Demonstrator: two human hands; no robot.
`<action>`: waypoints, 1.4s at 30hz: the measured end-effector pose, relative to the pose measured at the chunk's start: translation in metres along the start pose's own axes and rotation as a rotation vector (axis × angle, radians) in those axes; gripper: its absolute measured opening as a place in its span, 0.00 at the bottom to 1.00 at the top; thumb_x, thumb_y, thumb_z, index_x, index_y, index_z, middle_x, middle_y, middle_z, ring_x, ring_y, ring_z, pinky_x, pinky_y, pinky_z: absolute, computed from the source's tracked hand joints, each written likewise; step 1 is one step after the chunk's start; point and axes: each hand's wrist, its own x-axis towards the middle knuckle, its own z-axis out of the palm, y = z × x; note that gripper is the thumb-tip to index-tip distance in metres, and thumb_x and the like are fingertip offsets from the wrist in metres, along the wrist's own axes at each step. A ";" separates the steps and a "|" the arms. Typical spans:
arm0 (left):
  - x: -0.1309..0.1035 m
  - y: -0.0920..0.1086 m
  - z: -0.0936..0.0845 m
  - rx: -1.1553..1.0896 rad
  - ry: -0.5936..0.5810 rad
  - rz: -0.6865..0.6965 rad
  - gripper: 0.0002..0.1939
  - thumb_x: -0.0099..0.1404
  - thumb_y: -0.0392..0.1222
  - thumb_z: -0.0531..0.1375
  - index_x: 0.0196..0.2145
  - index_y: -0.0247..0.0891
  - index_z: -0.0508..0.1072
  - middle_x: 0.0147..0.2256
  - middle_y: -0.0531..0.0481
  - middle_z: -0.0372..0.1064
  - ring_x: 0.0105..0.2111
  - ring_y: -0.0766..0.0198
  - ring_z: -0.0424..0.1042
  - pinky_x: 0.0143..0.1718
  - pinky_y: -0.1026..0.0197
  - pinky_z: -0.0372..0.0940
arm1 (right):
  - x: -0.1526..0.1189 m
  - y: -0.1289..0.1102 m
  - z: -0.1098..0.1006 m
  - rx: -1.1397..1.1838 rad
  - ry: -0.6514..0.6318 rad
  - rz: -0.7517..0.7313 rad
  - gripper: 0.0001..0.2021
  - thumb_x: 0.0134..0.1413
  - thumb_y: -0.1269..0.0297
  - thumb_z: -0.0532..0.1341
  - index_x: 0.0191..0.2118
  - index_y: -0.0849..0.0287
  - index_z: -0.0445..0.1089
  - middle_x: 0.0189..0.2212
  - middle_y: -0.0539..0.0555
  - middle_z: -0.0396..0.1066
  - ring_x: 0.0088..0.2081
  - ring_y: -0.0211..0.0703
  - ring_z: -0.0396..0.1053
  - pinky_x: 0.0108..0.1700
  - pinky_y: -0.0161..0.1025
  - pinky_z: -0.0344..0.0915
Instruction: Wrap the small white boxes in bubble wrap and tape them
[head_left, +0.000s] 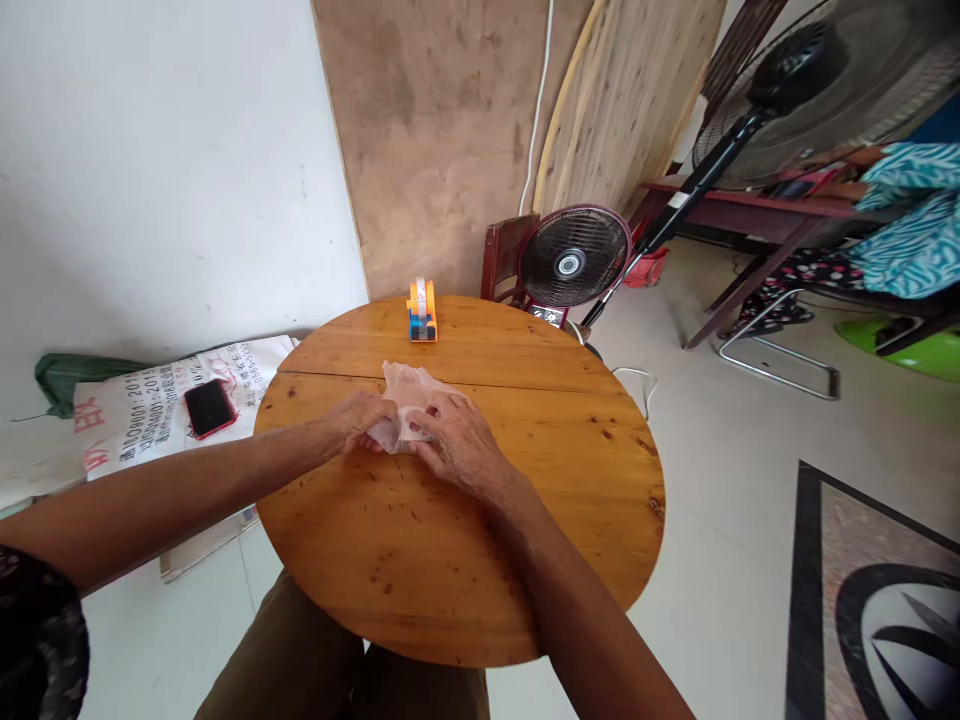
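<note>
Evidently the work sits left of centre on a round wooden counter (577, 490), its varnished orange-brown planks marked by dark knots, short scratches and a dark seam running across beyond the hands. A crumpled, translucent white wrap (411, 380) lies there, between and partly beneath the hands. The left hand (357, 420) has its fingers curled, pinching the wrap's left edge; the right hand (461, 440) is bent over the other side, touching it, though I cannot tell whether its fingers close on it. Near the far rim stands a yellow-and-blue tape dispenser (422, 318).

Behind, a white wall (172, 180) meets a brown wooden board (435, 130), with a white cable (538, 120) hanging down it. On the left, a dark phone (211, 408) with a red edge rests on a printed white sack (139, 395). Past the counter are a small round fan (576, 258) and a larger black fan (799, 75). Farther right, a person in a blue-and-white patterned top (915, 240) sits at a dark red desk (780, 208). The pale floor (720, 430) carries a black-bordered inlay (855, 530).
</note>
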 end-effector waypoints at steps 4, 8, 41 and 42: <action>0.000 0.003 0.002 -0.111 0.006 -0.031 0.06 0.47 0.37 0.61 0.27 0.37 0.69 0.19 0.54 0.69 0.20 0.64 0.69 0.21 0.63 0.65 | 0.000 0.000 -0.001 0.010 0.010 -0.010 0.11 0.55 0.62 0.63 0.44 0.56 0.73 0.41 0.59 0.66 0.45 0.51 0.60 0.51 0.48 0.57; 0.000 0.005 0.005 -0.158 0.008 -0.010 0.05 0.47 0.36 0.61 0.23 0.37 0.66 0.17 0.56 0.66 0.17 0.67 0.65 0.19 0.64 0.63 | 0.001 0.000 -0.002 0.009 -0.003 -0.011 0.12 0.55 0.61 0.63 0.46 0.56 0.73 0.41 0.59 0.66 0.45 0.52 0.59 0.49 0.48 0.57; -0.007 -0.032 0.019 0.638 0.346 0.977 0.08 0.58 0.37 0.57 0.37 0.36 0.73 0.37 0.43 0.68 0.40 0.55 0.68 0.43 0.54 0.64 | -0.010 0.013 -0.002 0.400 0.120 0.100 0.17 0.54 0.66 0.61 0.50 0.56 0.65 0.47 0.57 0.71 0.50 0.51 0.67 0.54 0.49 0.61; -0.006 -0.034 0.021 0.641 0.349 1.024 0.08 0.58 0.36 0.57 0.37 0.36 0.72 0.38 0.42 0.68 0.41 0.54 0.67 0.44 0.52 0.64 | -0.010 0.014 -0.003 0.439 0.119 0.125 0.17 0.54 0.65 0.61 0.50 0.56 0.66 0.47 0.57 0.72 0.50 0.50 0.67 0.53 0.48 0.62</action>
